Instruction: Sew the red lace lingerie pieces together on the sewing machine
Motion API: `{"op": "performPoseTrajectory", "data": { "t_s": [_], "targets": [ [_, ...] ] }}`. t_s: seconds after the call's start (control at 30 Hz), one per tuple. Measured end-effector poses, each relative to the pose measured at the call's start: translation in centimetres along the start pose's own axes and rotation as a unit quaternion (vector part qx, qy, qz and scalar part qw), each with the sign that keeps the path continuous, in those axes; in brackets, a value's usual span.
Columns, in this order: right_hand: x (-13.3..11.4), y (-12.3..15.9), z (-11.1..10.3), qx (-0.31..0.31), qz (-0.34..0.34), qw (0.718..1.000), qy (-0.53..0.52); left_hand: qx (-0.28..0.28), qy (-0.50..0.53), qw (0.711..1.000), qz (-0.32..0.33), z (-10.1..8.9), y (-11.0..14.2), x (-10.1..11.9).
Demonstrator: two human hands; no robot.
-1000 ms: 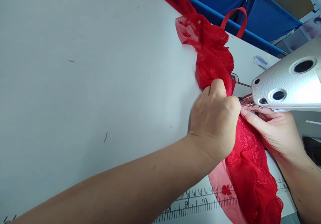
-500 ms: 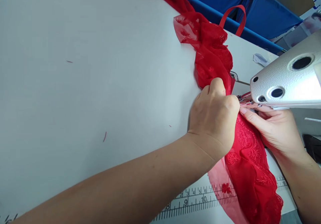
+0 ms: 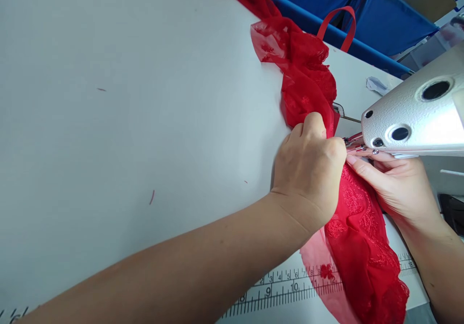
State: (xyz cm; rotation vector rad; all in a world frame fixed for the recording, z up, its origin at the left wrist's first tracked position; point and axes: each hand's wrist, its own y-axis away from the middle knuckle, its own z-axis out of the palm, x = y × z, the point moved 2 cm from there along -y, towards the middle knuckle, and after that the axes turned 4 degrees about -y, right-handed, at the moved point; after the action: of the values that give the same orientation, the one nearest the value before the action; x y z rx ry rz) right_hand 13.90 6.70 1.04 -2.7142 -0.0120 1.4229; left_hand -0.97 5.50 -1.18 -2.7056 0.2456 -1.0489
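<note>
A long piece of sheer red lace fabric (image 3: 358, 227) runs bunched from the table's far edge, past the sewing machine (image 3: 406, 116), down to the front edge. My left hand (image 3: 310, 164) is closed on the fabric just left of the needle area, its fingertips hidden beneath the knuckles. My right hand (image 3: 402, 179) pinches the fabric's edge between thumb and fingers, right beside the presser foot and partly under the machine head. The needle area (image 3: 354, 142) shows small metal parts and red thread; the exact stitching point is hidden by my hands.
The white table (image 3: 145, 121) carries a printed ruler scale (image 3: 282, 285) along its front and a few red thread scraps (image 3: 152, 197). Blue fabric bins (image 3: 391, 24) stand behind the far edge, with a red strap loop (image 3: 337, 24) there. A crumpled white scrap (image 3: 377, 86) lies behind the machine head.
</note>
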Motion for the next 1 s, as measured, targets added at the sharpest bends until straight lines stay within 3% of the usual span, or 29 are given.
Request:
{"op": "performPoseTrajectory", "data": {
  "t_s": [1.0],
  "targets": [
    [0.0,0.12,-0.03,-0.01,-0.022,1.0,0.013,-0.006,0.003,1.0,-0.005,-0.02,0.02,-0.05]
  ]
}}
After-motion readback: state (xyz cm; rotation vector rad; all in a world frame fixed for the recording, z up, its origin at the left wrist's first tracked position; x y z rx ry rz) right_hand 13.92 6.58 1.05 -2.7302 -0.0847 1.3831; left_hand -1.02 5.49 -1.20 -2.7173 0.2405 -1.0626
